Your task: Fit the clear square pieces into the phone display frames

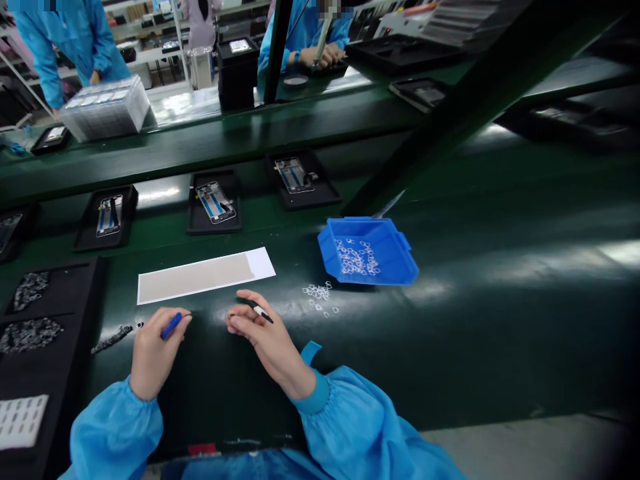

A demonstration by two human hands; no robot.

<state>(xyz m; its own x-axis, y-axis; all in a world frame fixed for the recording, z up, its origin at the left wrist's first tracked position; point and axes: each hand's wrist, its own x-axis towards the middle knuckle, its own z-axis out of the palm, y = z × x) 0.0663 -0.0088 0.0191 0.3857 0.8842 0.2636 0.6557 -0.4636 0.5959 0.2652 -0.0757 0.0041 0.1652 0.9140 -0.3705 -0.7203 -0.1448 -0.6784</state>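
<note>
My left hand (155, 350) is closed around a blue slender tool (171, 326), with its fingertips pinched. To the right, my right hand (260, 333) has a black-and-white slender tool (263, 314) between its fingers. Its thumb and fingertips press together on something too small to make out. Behind both hands lies a white-edged strip sheet (200, 277) with a beige surface. Small white frame-shaped pieces (319, 291) lie loose on the green bench right of my right hand. Left of my left hand is a line of small black parts (113, 339).
A blue bin (390, 250) holds more white pieces. Black trays (215, 223) with phone frames stand along the back. At left, a large black tray (65, 283) holds piles of small parts. A dark slanted post (430, 127) crosses the right. Co-workers in blue sleeves (93, 40) work beyond.
</note>
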